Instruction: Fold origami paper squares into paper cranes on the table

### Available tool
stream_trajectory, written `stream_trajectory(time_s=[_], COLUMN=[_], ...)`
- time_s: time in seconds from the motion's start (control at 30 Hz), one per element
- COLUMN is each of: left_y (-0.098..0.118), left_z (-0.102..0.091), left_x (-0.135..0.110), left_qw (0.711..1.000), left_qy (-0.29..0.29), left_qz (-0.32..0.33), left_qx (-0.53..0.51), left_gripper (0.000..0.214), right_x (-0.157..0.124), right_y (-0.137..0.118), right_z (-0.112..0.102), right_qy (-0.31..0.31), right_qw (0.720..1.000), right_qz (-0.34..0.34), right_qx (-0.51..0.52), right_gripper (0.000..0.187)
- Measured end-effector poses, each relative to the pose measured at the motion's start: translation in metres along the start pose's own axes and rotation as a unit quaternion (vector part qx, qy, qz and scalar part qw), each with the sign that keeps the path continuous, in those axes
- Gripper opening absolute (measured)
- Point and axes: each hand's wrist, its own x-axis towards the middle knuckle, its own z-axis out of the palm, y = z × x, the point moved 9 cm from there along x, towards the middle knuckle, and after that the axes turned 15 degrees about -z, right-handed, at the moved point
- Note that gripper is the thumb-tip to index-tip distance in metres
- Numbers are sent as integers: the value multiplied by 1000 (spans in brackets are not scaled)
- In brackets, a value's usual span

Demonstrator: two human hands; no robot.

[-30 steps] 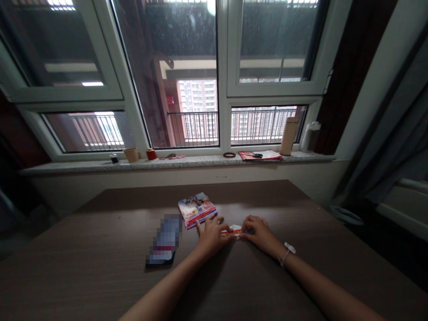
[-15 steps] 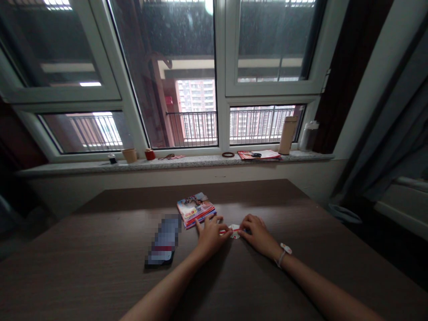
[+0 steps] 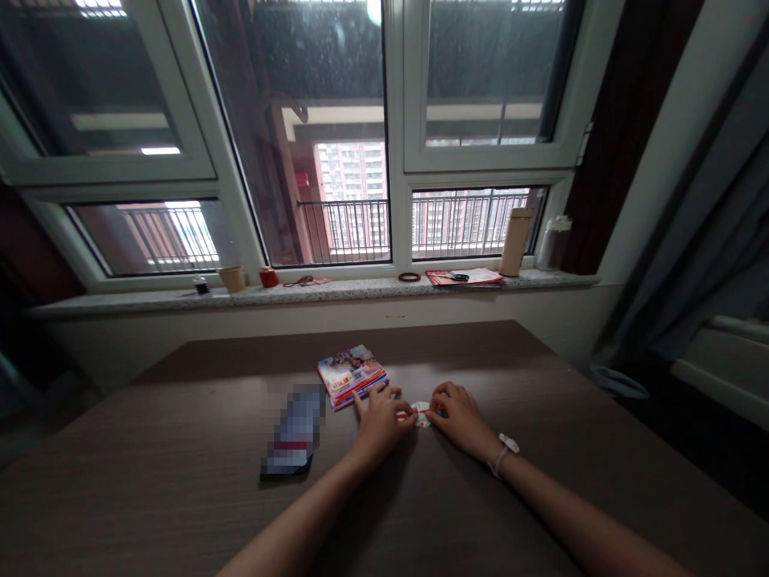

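A small piece of folded white paper with red markings lies on the brown table between my hands. My left hand pinches its left side between thumb and forefinger, with the other fingers spread towards a stack of colourful printed papers. At the paper's right side, my right hand has its thumb and curled fingers closed on the edge. My fingertips cover both ends of the paper, so its full shape is hidden. A bracelet circles my right wrist.
A phone with a blurred screen lies left of my left forearm. Along the windowsill stand a paper cup, a red spool-like item, a dark ring, scissors on red papers, a tan bottle and a clear bottle.
My right thumb and fingers have shifted slightly at the paper's right edge, and the right wrist has moved a little left. My left hand stays almost still.
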Motion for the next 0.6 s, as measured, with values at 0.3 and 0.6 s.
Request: stream_trajectory(time_s=[0.3,0.6], left_y=[1,-2], left_z=[-1,1], left_x=[1,2], left_qw=[1000,999], left_qy=[-12,-26], left_qz=[-13,-18], left_qx=[-1,10], left_gripper=[14,15], right_x=[1,1], right_y=[6,7], right_z=[3,1], right_qy=[4,-2], right_qw=[1000,1000], right_qz=[10,8], right_qx=[10,21], right_gripper=[11,11])
